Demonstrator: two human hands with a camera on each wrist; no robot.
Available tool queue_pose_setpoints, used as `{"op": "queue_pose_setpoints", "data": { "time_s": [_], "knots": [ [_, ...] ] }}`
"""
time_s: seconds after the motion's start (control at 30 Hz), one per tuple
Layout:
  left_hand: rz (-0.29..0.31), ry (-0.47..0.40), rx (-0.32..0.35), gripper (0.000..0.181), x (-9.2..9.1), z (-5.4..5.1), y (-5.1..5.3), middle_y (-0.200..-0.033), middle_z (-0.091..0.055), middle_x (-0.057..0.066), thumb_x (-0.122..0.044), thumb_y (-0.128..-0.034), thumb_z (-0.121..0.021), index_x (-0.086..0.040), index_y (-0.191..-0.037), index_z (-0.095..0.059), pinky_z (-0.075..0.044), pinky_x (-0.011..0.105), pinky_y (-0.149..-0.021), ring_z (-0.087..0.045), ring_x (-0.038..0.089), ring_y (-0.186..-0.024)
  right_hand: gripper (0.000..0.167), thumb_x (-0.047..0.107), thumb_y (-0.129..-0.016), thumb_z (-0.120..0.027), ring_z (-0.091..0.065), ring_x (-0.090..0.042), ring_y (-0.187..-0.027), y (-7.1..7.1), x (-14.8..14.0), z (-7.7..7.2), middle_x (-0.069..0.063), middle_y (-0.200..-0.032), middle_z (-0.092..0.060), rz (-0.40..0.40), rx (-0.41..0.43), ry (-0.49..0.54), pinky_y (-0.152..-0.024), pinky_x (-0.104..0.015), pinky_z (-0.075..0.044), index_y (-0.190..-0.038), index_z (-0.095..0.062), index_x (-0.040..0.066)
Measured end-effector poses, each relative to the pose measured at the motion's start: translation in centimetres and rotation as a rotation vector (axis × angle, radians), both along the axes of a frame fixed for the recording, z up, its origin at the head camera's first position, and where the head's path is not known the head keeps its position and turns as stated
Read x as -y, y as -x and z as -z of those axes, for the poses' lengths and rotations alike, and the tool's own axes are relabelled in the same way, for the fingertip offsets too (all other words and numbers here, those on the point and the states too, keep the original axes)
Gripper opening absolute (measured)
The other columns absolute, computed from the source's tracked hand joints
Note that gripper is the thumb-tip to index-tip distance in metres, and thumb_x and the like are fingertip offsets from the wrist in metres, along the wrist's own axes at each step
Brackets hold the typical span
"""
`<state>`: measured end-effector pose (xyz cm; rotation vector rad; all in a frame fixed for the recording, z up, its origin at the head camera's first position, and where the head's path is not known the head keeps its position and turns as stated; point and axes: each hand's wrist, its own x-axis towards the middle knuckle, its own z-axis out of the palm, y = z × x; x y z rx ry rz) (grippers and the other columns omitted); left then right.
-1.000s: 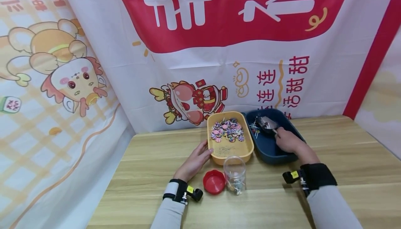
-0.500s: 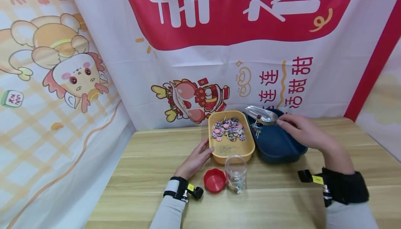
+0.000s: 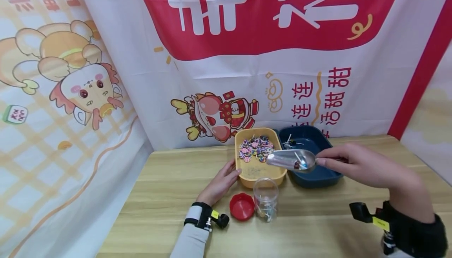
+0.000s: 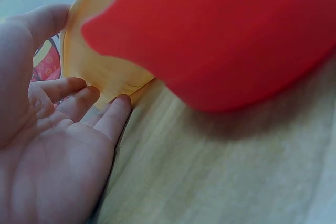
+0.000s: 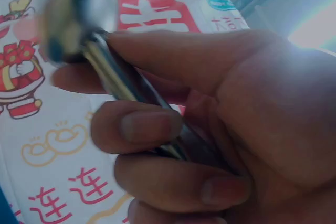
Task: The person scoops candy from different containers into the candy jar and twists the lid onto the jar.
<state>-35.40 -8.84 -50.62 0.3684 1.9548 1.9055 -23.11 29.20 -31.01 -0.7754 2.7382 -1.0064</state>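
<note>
My right hand [image 3: 370, 166] grips the handle of a metal scoop [image 3: 284, 159]. The right wrist view shows fingers curled round the handle [image 5: 121, 80]. A few small pieces lie in the scoop bowl, too small to tell apart. The scoop hangs over the gap between a yellow tub [image 3: 261, 181] and a dark blue tub [image 3: 318, 179]. My left hand [image 3: 219, 183] touches the yellow tub's left wall with relaxed fingers, seen too in the left wrist view. Colourful swirl lollipops [image 3: 256, 148] fill the yellow tub's back half. Some white-stemmed pieces [image 3: 289, 143] lie in the blue tub.
A clear plastic jar [image 3: 265, 201] with several small pieces at its bottom stands before the yellow tub. Beside it lies a red scalloped lid [image 3: 241, 207]. A printed cloth [image 3: 212, 73] hangs behind the wooden table [image 3: 169, 195].
My right hand has lifted the scoop out of the blue tub and brought it toward me, its tip now over the yellow tub's right side. My left hand stays at the yellow tub.
</note>
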Motion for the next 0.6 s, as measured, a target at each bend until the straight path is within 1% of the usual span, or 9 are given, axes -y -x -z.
{"op": "queue_pose_setpoints", "data": {
  "time_s": [0.07, 0.17, 0.27, 0.33, 0.4, 0.43, 0.6],
  "knots": [
    [-0.001, 0.006, 0.009, 0.074, -0.02, -0.11, 0.04, -0.170, -0.022, 0.007, -0.037, -0.1058, -0.056, -0.018, -0.165, -0.017, -0.033, 0.039, -0.122, -0.030, 0.023, -0.152, 0.027, 0.023, -0.105, -0.060, -0.060, -0.013, -0.077, -0.17, 0.01, -0.14, 0.006, -0.088, -0.064, -0.024, 0.022, -0.023, -0.061, -0.024, -0.052, -0.126, -0.073, 0.012],
    [0.000, 0.007, 0.011, 0.072, 0.01, -0.17, 0.08, -0.170, -0.022, 0.007, -0.035, -0.1063, -0.056, -0.018, -0.165, -0.017, -0.033, 0.039, -0.123, -0.029, 0.023, -0.153, 0.025, 0.026, -0.104, -0.061, -0.060, -0.013, -0.074, -0.31, 0.19, -0.25, 0.007, -0.082, -0.063, -0.041, 0.033, -0.047, -0.060, -0.023, -0.051, -0.122, -0.075, 0.016],
    [-0.002, 0.012, 0.013, 0.078, 0.06, -0.14, 0.12, -0.170, -0.022, 0.007, -0.041, -0.1035, -0.059, -0.019, -0.165, -0.017, -0.033, 0.039, -0.122, -0.030, 0.023, -0.153, 0.024, 0.030, -0.103, -0.062, -0.059, -0.013, -0.078, -0.48, 0.36, -0.27, 0.008, -0.086, -0.064, -0.029, 0.045, -0.068, -0.062, -0.023, -0.052, -0.119, -0.076, 0.020],
    [-0.005, 0.014, 0.016, 0.083, 0.07, -0.14, 0.09, -0.170, -0.022, 0.007, -0.046, -0.1004, -0.062, -0.019, -0.165, -0.017, -0.033, 0.039, -0.122, -0.030, 0.023, -0.152, 0.024, 0.033, -0.102, -0.063, -0.059, -0.013, -0.083, -0.60, 0.45, -0.18, 0.009, -0.093, -0.066, -0.014, 0.057, -0.087, -0.065, -0.023, -0.053, -0.119, -0.077, 0.022],
    [-0.003, 0.009, 0.018, 0.087, 0.02, -0.12, 0.05, -0.169, -0.022, 0.007, -0.049, -0.0985, -0.064, -0.018, -0.165, -0.017, -0.034, 0.039, -0.122, -0.031, 0.023, -0.152, 0.026, 0.034, -0.101, -0.064, -0.058, -0.013, -0.088, -0.70, 0.47, -0.09, 0.009, -0.100, -0.067, -0.005, 0.075, -0.102, -0.067, -0.023, -0.054, -0.120, -0.077, 0.021],
    [-0.003, 0.008, 0.014, 0.087, 0.02, -0.14, 0.03, -0.169, -0.022, 0.008, -0.048, -0.0989, -0.064, -0.017, -0.165, -0.017, -0.033, 0.039, -0.122, -0.030, 0.024, -0.152, 0.026, 0.034, -0.101, -0.064, -0.058, -0.012, -0.089, -0.74, 0.50, -0.07, 0.010, -0.101, -0.067, -0.005, 0.081, -0.105, -0.067, -0.023, -0.054, -0.120, -0.077, 0.021],
    [-0.003, 0.003, 0.015, 0.083, 0.05, -0.23, -0.01, -0.170, -0.021, 0.010, -0.045, -0.1011, -0.062, -0.016, -0.165, -0.018, -0.032, 0.040, -0.123, -0.029, 0.025, -0.153, 0.025, 0.032, -0.101, -0.065, -0.059, -0.012, -0.085, -0.85, 0.60, -0.16, 0.009, -0.097, -0.067, -0.025, 0.097, -0.096, -0.066, -0.023, -0.054, -0.119, -0.077, 0.021]
  ]
}}
